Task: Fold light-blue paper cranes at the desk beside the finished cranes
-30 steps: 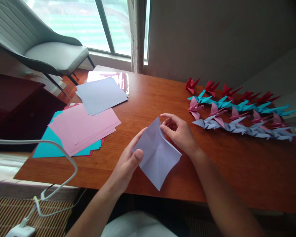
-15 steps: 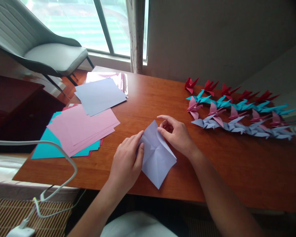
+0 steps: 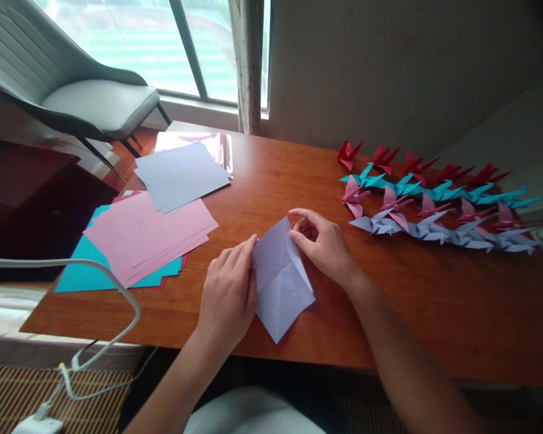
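A pale lavender sheet of origami paper (image 3: 281, 283), marked with crossing creases, stands partly raised off the table between my hands. My left hand (image 3: 230, 289) is closed on its left edge, the thumb partly hidden behind the paper. Near the top right edge, my right hand (image 3: 314, 238) pinches the paper between thumb and curled fingers. To the right, folded paper cranes stand in rows: red (image 3: 416, 164), turquoise (image 3: 443, 190), pink (image 3: 391, 204) and lavender (image 3: 429, 229).
On the left lie loose pink sheets (image 3: 158, 235) over turquoise sheets (image 3: 81, 271), with red edges showing. Lavender sheets (image 3: 183, 175) rest on a shiny plastic packet (image 3: 226, 150) farther back. A white cable (image 3: 131, 301) loops past the table's (image 3: 298, 163) left front corner. A chair (image 3: 99, 102) stands by the window.
The lavender paper has tilted and shifted slightly left, its lower corner moving left. My left hand has turned, its thumb slipping behind the paper's edge. My right hand stays nearly in place.
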`<state>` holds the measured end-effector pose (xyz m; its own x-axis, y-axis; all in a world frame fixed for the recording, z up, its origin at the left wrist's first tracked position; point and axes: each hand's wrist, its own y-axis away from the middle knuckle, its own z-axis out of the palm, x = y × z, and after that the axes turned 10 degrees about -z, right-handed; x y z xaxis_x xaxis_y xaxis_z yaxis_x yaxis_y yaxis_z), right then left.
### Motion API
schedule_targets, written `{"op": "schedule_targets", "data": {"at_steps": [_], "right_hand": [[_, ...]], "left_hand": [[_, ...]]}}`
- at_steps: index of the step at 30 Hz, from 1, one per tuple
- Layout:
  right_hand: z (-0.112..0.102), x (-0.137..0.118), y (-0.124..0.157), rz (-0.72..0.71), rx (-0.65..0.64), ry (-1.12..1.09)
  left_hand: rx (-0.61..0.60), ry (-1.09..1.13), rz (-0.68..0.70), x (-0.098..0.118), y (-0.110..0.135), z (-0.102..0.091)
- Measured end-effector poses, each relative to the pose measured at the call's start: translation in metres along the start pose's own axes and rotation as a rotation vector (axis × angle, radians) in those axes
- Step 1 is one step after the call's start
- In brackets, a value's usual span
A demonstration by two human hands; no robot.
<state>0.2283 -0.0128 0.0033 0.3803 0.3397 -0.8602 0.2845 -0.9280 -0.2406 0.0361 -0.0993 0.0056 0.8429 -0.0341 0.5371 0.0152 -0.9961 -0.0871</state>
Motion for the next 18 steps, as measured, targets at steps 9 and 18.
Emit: {"op": "schedule_targets", "data": {"at_steps": [9, 18], "right_hand": [[0.000, 0.000, 0.000, -0.015, 0.002, 0.069], [0.000, -0.002, -0.001, -0.020, -0.035, 0.086]], "left_hand": [[0.030, -0.122, 0.131, 0.004, 0.004, 0.012], [-0.024, -0.068, 0.125, -0.002, 0.004, 0.016]]}}
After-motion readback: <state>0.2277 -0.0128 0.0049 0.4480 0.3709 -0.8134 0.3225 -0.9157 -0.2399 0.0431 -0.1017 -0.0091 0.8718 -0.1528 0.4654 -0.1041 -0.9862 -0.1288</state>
